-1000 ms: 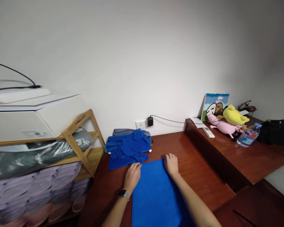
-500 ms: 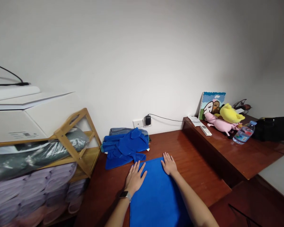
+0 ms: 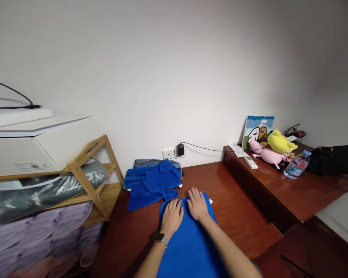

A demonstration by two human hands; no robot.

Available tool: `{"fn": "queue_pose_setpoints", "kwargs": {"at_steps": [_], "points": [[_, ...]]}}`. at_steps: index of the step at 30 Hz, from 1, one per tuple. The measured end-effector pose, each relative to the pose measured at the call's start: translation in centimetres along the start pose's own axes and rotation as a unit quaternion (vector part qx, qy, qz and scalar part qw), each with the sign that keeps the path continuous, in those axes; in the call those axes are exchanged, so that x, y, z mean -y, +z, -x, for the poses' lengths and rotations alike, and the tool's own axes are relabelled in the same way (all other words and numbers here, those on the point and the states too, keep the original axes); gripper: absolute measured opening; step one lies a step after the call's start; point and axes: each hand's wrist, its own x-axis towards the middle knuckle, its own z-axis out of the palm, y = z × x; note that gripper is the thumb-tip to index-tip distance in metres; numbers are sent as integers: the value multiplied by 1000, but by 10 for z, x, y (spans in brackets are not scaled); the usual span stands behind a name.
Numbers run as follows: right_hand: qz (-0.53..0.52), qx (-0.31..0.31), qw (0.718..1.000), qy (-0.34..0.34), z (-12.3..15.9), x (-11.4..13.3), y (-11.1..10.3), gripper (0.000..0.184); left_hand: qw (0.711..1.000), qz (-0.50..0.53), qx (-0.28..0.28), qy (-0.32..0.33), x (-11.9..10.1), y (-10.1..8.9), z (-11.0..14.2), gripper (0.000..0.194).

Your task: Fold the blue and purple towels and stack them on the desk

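Both hands have slid inward since the earlier view: the left hand [image 3: 171, 218] and the right hand [image 3: 197, 204] now lie just beside each other near the far edge of a blue towel [image 3: 188, 249], no longer spread toward its 2 corners. Each rests open and palm down with the fingers loosely together, holding nothing and pinching no cloth. The towel lies flat on a reddish-brown wooden desktop [image 3: 243, 220], its far edge just beside a heap of crumpled blue cloths [image 3: 152, 183], and a small white tag [image 3: 210, 201] shows at its far right corner. A smartwatch [image 3: 161, 238] sits on the left wrist. Flat palms with light, even pressure seem to suit this soft pile: sweeping outward from the middle should smooth it, while dragging with the fingertips could ruck it. Keeping the towel's edge off the neighbouring heap would also stop the 2 from snagging.
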Motion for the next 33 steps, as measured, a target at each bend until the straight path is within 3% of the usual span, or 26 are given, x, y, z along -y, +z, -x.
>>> {"fn": "queue_pose_setpoints", "kwargs": {"at_steps": [3, 5, 10, 14, 17, 21, 25, 27, 30, 33], "points": [[-44, 31, 996, -71, 5, 21, 18, 60, 1000, 1, -3, -6, 2, 8, 0, 51], [-46, 41, 996, -71, 7, 16, 23, 61, 1000, -3, 3, -23, 11, 11, 2, 53], [9, 55, 998, 18, 2, -40, 9, 65, 993, -22, 57, -102, 34, 8, 6, 67], [23, 78, 995, 50, -4, -66, -6, 66, 993, -35, 63, -93, 35, 0, 5, 67], [28, 61, 997, 42, -4, -52, -7, 66, 996, -41, 42, -60, 25, -2, 5, 64], [-1, 3, 999, -49, 3, -4, 12, 64, 1000, -21, 11, -6, 8, 8, 3, 58], [-33, 29, 996, -82, 9, 24, 28, 61, 999, -21, 20, -17, 9, 19, 4, 57], [-25, 35, 997, -65, 9, 16, 27, 61, 998, -33, 23, -51, 18, 19, 7, 59], [-2, 45, 999, -15, 6, -15, 15, 63, 991, -45, 35, -118, 33, 16, 14, 64], [11, 66, 997, 40, 1, -46, 0, 64, 989, -35, 47, -135, 41, 11, 17, 68]]}}
